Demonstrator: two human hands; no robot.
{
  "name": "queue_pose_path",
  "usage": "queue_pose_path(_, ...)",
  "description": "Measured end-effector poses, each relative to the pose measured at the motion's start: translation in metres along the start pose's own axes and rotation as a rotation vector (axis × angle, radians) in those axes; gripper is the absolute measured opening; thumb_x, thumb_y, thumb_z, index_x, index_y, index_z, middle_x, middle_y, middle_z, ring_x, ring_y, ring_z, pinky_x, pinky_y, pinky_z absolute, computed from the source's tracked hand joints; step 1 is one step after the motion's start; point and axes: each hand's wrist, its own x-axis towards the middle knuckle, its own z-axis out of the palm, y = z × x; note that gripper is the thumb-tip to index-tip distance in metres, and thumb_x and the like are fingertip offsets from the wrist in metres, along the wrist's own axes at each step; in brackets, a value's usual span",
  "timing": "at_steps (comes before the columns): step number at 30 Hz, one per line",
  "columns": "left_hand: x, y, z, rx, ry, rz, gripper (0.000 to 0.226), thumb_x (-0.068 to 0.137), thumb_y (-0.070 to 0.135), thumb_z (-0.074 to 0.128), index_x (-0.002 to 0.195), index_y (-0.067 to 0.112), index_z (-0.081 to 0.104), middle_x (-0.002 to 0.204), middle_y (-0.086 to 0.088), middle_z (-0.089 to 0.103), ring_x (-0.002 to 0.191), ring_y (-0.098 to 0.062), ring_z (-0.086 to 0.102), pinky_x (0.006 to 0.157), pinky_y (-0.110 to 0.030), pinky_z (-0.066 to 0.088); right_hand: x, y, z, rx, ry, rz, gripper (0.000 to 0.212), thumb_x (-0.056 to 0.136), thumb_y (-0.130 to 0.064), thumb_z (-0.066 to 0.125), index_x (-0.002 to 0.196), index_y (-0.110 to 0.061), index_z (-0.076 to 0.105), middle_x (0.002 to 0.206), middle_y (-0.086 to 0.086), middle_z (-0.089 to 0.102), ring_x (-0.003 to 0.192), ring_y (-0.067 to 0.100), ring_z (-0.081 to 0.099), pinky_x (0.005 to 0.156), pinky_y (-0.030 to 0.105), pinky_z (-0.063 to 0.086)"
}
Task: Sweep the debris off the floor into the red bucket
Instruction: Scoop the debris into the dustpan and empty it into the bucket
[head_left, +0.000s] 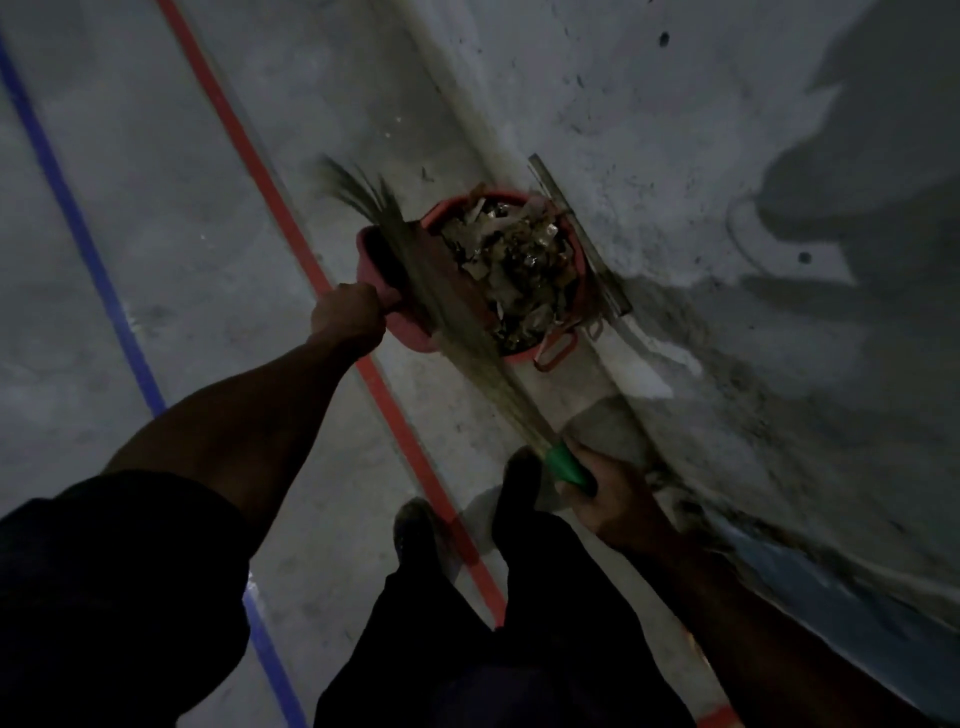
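Head view looks down on a dim concrete floor (182, 234) crossed by a red line (249, 150) and a blue line (78, 228). At the centre of the frame sits the red bucket (566, 291), heaped with debris (514, 260) up to its rim. The left hand (350, 317) curls round the rear edge of a red dustpan (387, 291), which is tipped against the bucket's left rim. The right hand (618, 499), at lower centre-right, is wrapped round the green handle (569, 465) of a broom (447, 291). The broom's long axis runs diagonally from that hand up and left, across the dustpan, its bristle tips fanning out past the pan at the upper left of the bucket. So the bucket lies up and right of the left hand, just beyond the pan's lip, and the left hand is the nearer one. The pan looks about emptied, though blur and gloom make that hard to confirm. A flat strip (576, 234) lies along the bucket's right side. Two shoes (415, 530) stand astride the red line at lower centre.
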Motion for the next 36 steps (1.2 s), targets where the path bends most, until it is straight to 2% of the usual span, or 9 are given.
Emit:
queue_pose_path(3,-0.005,-0.004,0.002,0.009,0.008,0.046,0.048,0.098,0.011,0.040,0.134,0.039,0.053,0.080,-0.004,0.052,0.056,-0.015,0.042,0.047,-0.028,0.032,0.011,0.000,0.007,-0.050,-0.049,0.064,0.064,0.088,-0.030,0.069,0.146,-0.015,0.045,0.139,0.012,0.055,0.128,0.027,0.051,0.103,0.026,0.038)
queue_pose_path(9,-0.013,-0.015,0.019,-0.059,0.062,0.045,0.027,0.098,0.021,0.047,0.117,0.023,0.066,0.066,0.004,0.045,0.048,-0.009,0.033,0.043,-0.024,0.021,0.034,0.005,-0.006,0.040,0.046,0.269,0.061,0.088,-0.031,0.068,0.144,-0.022,0.047,0.135,0.011,0.058,0.119,0.032,0.057,0.100,0.040,0.048)
queue_pose_path(14,-0.012,-0.016,0.019,-0.075,0.088,-0.030,0.021,0.093,0.015,0.052,0.107,0.018,0.069,0.055,0.008,0.036,0.045,-0.011,0.034,0.043,-0.024,0.024,0.021,0.004,-0.003,0.135,0.070,0.157,0.061,0.086,-0.028,0.071,0.143,-0.022,0.050,0.124,0.013,0.065,0.105,0.037,0.064,0.087,0.033,0.051)
queue_pose_path(17,-0.012,-0.019,0.012,-0.036,0.057,0.009,0.040,0.096,0.014,0.044,0.124,0.037,0.061,0.063,0.002,0.044,0.048,-0.013,0.040,0.043,-0.024,0.026,0.020,-0.001,0.006,0.003,-0.062,0.039,0.064,0.087,-0.032,0.070,0.145,-0.017,0.046,0.139,0.008,0.057,0.125,0.026,0.054,0.095,0.017,0.035)
queue_pose_path(19,-0.017,-0.024,0.011,0.006,0.052,0.041,0.050,0.095,0.012,0.042,0.129,0.046,0.055,0.075,-0.003,0.054,0.057,-0.021,0.050,0.050,-0.026,0.030,0.025,-0.004,0.009,-0.044,-0.121,0.024,0.066,0.088,-0.035,0.068,0.147,-0.019,0.043,0.141,0.006,0.054,0.128,0.024,0.052,0.099,0.019,0.036)
queue_pose_path(21,-0.023,-0.028,0.014,0.016,0.076,0.045,0.043,0.095,0.013,0.046,0.126,0.039,0.059,0.085,-0.009,0.063,0.069,-0.028,0.057,0.057,-0.031,0.033,0.032,-0.006,0.008,-0.099,-0.118,0.034,0.067,0.086,-0.036,0.067,0.147,-0.022,0.042,0.140,0.007,0.056,0.126,0.025,0.053,0.102,0.026,0.041)
queue_pose_path(25,-0.040,-0.033,0.022,-0.097,0.166,0.033,0.018,0.090,0.014,0.059,0.106,0.015,0.067,0.072,-0.012,0.059,0.061,-0.029,0.053,0.056,-0.032,0.032,0.046,-0.009,-0.002,-0.143,-0.075,0.082,0.063,0.087,-0.029,0.068,0.145,-0.020,0.046,0.138,0.010,0.057,0.125,0.029,0.054,0.104,0.035,0.043)
queue_pose_path(32,-0.066,-0.028,0.025,-0.270,0.207,-0.067,0.015,0.091,0.022,0.060,0.094,0.008,0.062,0.086,-0.015,0.065,0.080,-0.034,0.061,0.063,-0.033,0.034,0.036,-0.008,-0.031,-0.098,-0.043,0.141,0.064,0.092,-0.027,0.061,0.151,-0.025,0.036,0.139,0.007,0.055,0.125,0.028,0.052,0.097,0.028,0.041)
queue_pose_path(36,-0.093,-0.032,0.032,-0.336,0.244,-0.110,0.016,0.089,0.024,0.062,0.097,0.009,0.063,0.089,-0.015,0.067,0.084,-0.035,0.063,0.064,-0.034,0.038,0.022,-0.017,-0.030,-0.065,0.039,0.134,0.064,0.093,-0.025,0.062,0.151,-0.020,0.036,0.141,0.010,0.053,0.128,0.029,0.050,0.102,0.031,0.040)
